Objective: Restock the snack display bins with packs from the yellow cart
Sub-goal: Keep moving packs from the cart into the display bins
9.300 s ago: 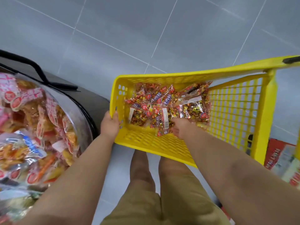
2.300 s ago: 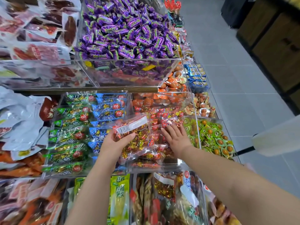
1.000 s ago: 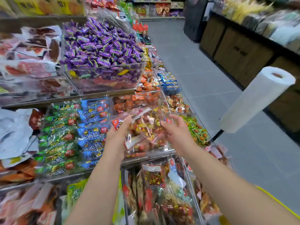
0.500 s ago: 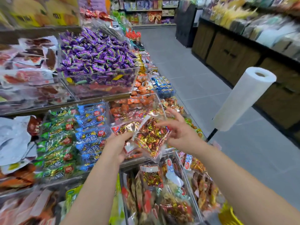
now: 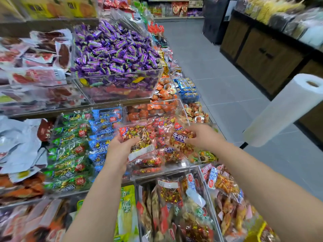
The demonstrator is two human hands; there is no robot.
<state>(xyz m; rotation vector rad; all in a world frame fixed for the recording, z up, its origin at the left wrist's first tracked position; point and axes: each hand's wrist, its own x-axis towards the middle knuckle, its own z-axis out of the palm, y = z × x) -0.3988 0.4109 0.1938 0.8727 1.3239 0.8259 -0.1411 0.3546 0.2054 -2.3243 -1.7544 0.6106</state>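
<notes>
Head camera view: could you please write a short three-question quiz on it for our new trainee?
1. True or false: the left hand holds a clear pack of gold and red sweets.
2. The heaped sweets in the upper bin are: A purple, B white, C black?
3. Fill in: the right hand grips a second pack whose label is ____.
Key: 1 true; 2 A; 3 blue.

Two bare hands, left hand (image 5: 120,149) and right hand (image 5: 202,135), two gripped snack packs (image 5: 138,137) (image 5: 178,137), one white paper roll (image 5: 283,110), one purple-candy bin (image 5: 122,91).
</notes>
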